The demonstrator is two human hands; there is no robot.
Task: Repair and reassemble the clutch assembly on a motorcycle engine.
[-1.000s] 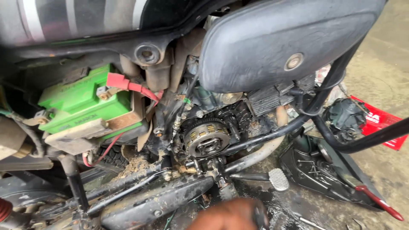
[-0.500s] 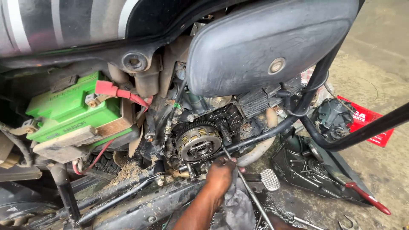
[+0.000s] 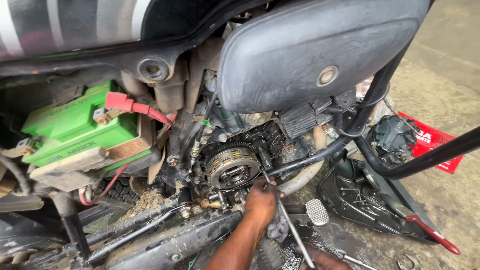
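Moved up from the lower edge of the view since the earlier frames: a bare hand (image 3: 261,201), now resting just below and right of the round, toothed, grey metal clutch assembly (image 3: 231,165) at the open side of the motorcycle engine. Cannot tell from this view whether left or right. Fingers curled, closed around a long thin steel rod-like tool (image 3: 286,218) that slants from the clutch down toward the bottom edge of the view, with a crumpled grey rag (image 3: 278,229) bunched under the palm. Tip of a second hand (image 3: 324,261) just visible at the bottom edge, near the tool's lower end; whether open or closed, cannot tell. Above the clutch, a large rounded dark grey plastic side cover (image 3: 310,50). To the left, a bright green box-shaped battery (image 3: 75,127) with a red terminal cap and cable (image 3: 131,106) on top. To the right, a curved black metal frame tube (image 3: 400,162) crossing the view, a ribbed silver foot pedal (image 3: 317,212) near the hand, and a detached black engine cover (image 3: 370,200) lying on the wet concrete floor (image 3: 450,200), with a flat red carton (image 3: 434,142) beyond it.
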